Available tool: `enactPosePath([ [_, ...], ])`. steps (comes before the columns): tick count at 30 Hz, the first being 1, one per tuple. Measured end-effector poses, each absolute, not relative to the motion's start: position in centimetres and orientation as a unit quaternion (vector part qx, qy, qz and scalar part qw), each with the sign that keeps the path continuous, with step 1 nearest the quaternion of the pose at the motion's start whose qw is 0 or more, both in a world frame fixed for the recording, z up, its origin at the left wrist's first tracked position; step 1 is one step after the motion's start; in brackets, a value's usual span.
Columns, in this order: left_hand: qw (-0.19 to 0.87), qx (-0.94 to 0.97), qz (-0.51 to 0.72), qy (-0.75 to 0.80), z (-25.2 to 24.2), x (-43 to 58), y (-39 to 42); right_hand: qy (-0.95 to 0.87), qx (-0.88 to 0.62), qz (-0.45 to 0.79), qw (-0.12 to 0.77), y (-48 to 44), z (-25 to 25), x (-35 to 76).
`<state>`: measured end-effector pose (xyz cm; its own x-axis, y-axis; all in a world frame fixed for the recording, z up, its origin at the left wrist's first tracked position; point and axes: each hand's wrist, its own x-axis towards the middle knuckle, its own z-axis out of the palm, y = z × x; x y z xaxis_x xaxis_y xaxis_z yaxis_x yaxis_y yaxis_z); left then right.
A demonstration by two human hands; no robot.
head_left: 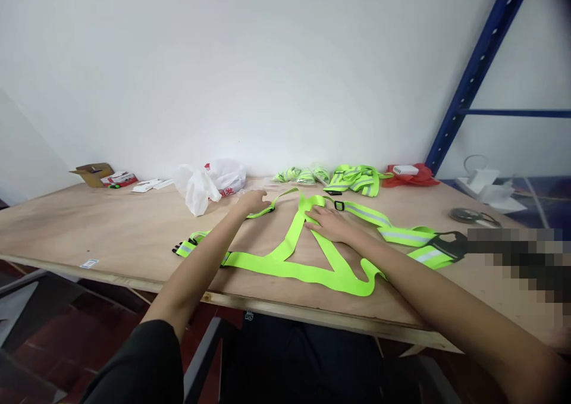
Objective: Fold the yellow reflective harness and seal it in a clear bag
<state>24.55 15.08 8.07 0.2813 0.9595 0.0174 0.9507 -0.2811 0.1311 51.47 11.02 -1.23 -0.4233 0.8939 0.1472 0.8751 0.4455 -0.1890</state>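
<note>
Hands: our right hand point(329, 222) lies open, flattening the vest strap point(285, 255), while our left hand point(253, 202) pinches its loose end.

Plywood table point(111, 225) against a white wall; a neon-yellow strap harness point(285, 255) with grey reflective bands lies spread flat on it, straps crossing near the middle. Left hand point(253, 203) reaches forward, fingers curled on a thin strap end at the far side; right hand point(328, 222) lies flat, palm down, pressing the harness where its straps meet. Along the wall: a cardboard box point(93, 174), a white plastic bag point(209, 184), a pile of folded yellow harnesses point(352, 179), a red cloth point(410, 177); blue rack upright point(473, 77) at right.
</note>
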Motion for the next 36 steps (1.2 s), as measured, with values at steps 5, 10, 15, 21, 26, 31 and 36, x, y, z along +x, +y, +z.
enactPosePath([
  [5,0.083,0.788,-0.015,0.61,5.4,24.5,19.4,-0.853,-0.511,0.034,0.102,10.6,-0.6,51.2],
  [10,0.026,0.763,0.007,0.646,5.6,23.2,21.7,-0.848,-0.518,0.013,0.107,10.1,0.2,50.8],
  [15,-0.031,0.731,0.017,0.681,5.5,22.8,22.5,-0.851,-0.516,0.003,0.093,9.7,0.6,50.5],
  [21,-0.047,0.756,-0.011,0.653,5.9,25.6,21.2,-0.864,-0.496,-0.029,0.087,10.4,1.0,50.7],
  [26,-0.046,0.849,0.018,0.526,6.4,30.2,18.5,-0.815,-0.556,-0.098,0.134,11.7,2.3,52.5],
  [31,0.002,0.921,0.005,0.389,3.0,34.1,14.9,-0.74,-0.645,-0.129,0.143,12.9,1.6,55.5],
  [36,0.06,0.925,-0.038,0.373,0.0,34.5,14.3,-0.697,-0.697,-0.094,0.139,13.9,0.5,57.3],
])
